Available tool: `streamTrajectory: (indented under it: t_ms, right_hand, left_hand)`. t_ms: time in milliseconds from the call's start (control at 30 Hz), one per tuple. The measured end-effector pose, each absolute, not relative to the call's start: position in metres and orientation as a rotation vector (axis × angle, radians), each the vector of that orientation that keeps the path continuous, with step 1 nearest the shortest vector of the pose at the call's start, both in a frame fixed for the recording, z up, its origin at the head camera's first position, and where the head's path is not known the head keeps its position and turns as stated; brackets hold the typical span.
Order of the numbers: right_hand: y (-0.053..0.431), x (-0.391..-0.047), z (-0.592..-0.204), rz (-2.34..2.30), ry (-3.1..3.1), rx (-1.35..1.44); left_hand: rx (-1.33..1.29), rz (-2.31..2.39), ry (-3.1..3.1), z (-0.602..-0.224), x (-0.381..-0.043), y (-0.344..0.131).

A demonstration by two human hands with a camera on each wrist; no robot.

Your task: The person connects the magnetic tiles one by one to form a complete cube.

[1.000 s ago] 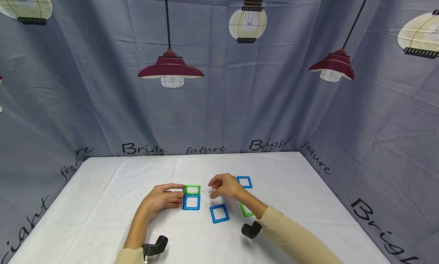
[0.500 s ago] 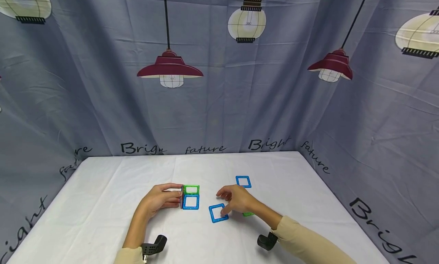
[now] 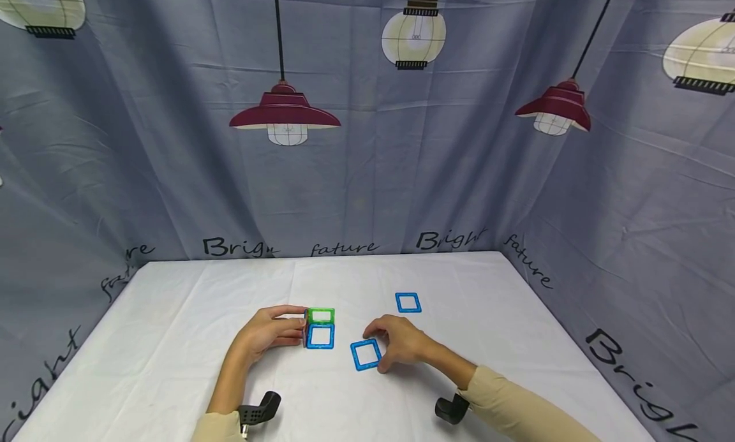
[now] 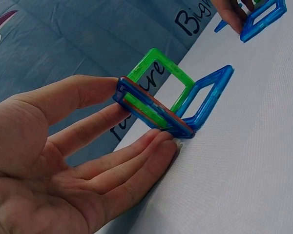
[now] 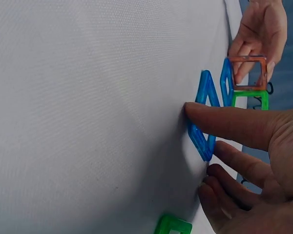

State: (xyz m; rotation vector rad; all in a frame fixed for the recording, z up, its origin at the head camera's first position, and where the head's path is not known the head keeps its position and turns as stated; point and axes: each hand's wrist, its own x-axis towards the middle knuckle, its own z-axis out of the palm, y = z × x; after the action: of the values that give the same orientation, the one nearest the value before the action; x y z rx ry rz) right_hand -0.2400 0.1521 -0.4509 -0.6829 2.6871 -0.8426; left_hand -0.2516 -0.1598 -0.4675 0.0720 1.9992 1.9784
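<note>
My left hand (image 3: 267, 332), fingers nearly straight, touches the outer side of a small group of joined magnetic tiles. In the group, a blue square tile (image 3: 319, 347) lies flat, while a green tile (image 4: 184, 80) and a reddish tile (image 5: 249, 59) stand upright at its edges. To the right, my right hand (image 3: 402, 343) pinches a loose blue square tile (image 3: 366, 368) between thumb and fingers, at its right side. That tile lies low over the white cloth.
Farther back lies another blue square tile (image 3: 408, 310). A green tile (image 5: 163, 224) lies beside the right hand, hidden beneath it in the head view. The white-covered table (image 3: 230, 282) meets a grey-blue patterned curtain (image 3: 356, 174).
My right hand has come toward me from the far side and now closes on the loose blue tile. The left hand stays against the joined tiles.
</note>
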Motion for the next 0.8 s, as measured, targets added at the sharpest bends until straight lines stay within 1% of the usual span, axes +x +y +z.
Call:
streamTrajectory:
  t_ms: [433,800]
  right_hand:
    - [0.148,-0.243,-0.450,-0.866,2.723,-0.663]
    - [0.124,-0.254,-0.453,-0.883,2.768,-0.563]
  left_hand:
    - [0.073,1.982,2.005,-0.467,-0.255,-0.161]
    - [0.078,1.964,2.017,-0.468,-0.253,-0.160]
